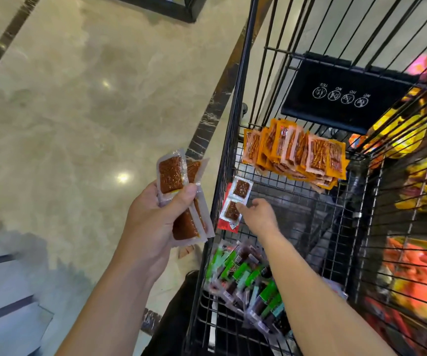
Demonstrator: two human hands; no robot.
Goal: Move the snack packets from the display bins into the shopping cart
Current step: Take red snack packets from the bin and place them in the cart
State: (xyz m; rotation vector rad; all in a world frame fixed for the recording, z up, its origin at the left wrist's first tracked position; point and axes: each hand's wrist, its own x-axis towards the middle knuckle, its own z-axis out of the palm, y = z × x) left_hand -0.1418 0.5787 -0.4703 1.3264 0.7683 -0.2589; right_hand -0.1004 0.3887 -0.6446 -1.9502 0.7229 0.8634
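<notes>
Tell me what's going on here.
A person is loading snacks into a shopping cart. The left hand grips a bunch of brown snack packets outside the cart, over the floor. The right hand reaches inside, fingertips at two matching packets lying by the cart's left wall; whether it pinches them is unclear. Orange packets are piled at the far end and green packets at the near end.

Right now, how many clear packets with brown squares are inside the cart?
2: the upper packet by the cart wall, and the lower packet just under it, at the right hand. Others may be hidden; the left hand grips a further bunch.
</notes>
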